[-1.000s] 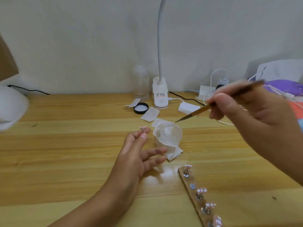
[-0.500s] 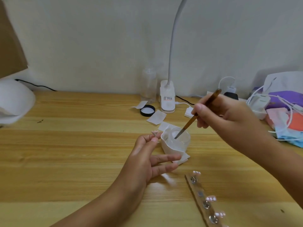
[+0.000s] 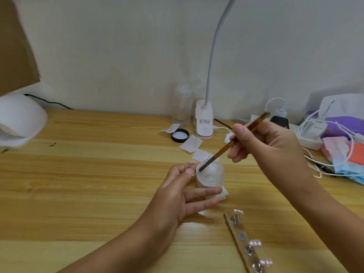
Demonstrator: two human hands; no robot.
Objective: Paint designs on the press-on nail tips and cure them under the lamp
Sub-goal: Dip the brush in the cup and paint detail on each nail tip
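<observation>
My left hand (image 3: 182, 194) pinches a small nail tip on its stand (image 3: 190, 164) between thumb and forefinger, with the other fingers stretched out beside a small translucent cup (image 3: 211, 177). My right hand (image 3: 264, 143) grips a brown nail brush (image 3: 232, 141), whose tip dips inside the cup at its left rim. A wooden strip (image 3: 243, 245) at the lower right carries several painted nail tips on metal studs. The white curing lamp (image 3: 19, 119) sits at the far left edge of the table.
A white gooseneck desk lamp (image 3: 204, 123) stands at the back, next to a clear bottle (image 3: 182, 107) and a black lid (image 3: 180, 134). White paper squares (image 3: 191, 143) lie near them. Chargers, cables and coloured packets (image 3: 338, 138) crowd the right side.
My right hand came down and leftwards, putting the brush tip into the cup. My left hand keeps its pinch on the nail tip. The view has shifted a little.
</observation>
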